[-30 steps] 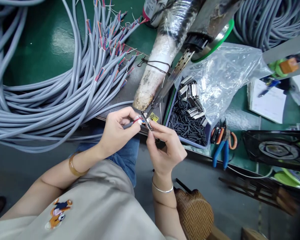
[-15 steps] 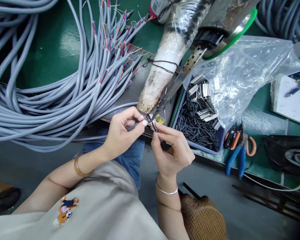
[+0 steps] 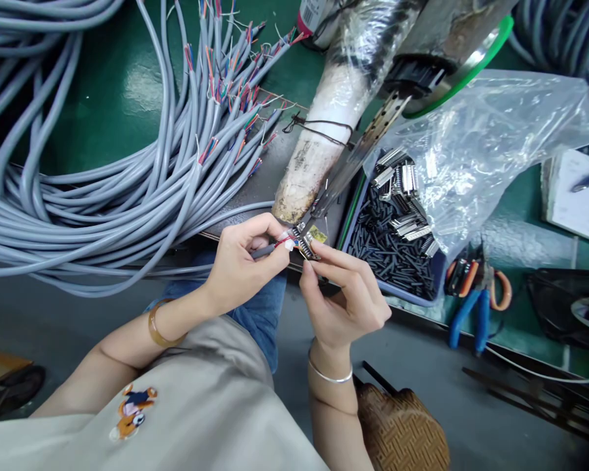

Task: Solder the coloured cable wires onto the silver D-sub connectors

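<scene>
"What is noted, largest first?"

"Grey cables (image 3: 127,190) are heaped on the left of the bench. A bin (image 3: 412,296) of black sleeves (image 3: 390,252) is set to the right, and a metal rod (image 3: 341,173) is angled down just beyond the fingers."

"And the grip?"

"The left hand (image 3: 245,258) is closed on a cable (image 3: 262,251) near its stripped end. By the right hand (image 3: 346,297), a connector (image 3: 308,246) is pinched between thumb and forefinger."

"Where does the connector lie?"

"At the right fingertips, just beside the left ones; its pins are faced by loose wires (image 3: 287,240). Whether any wire is joined cannot be told."

"Step in hand?"

"Judged to be the alignment of wires with pins. For the next move, steadiness is called for: both parts are to be held level, with each wire matched to its pin."
</scene>
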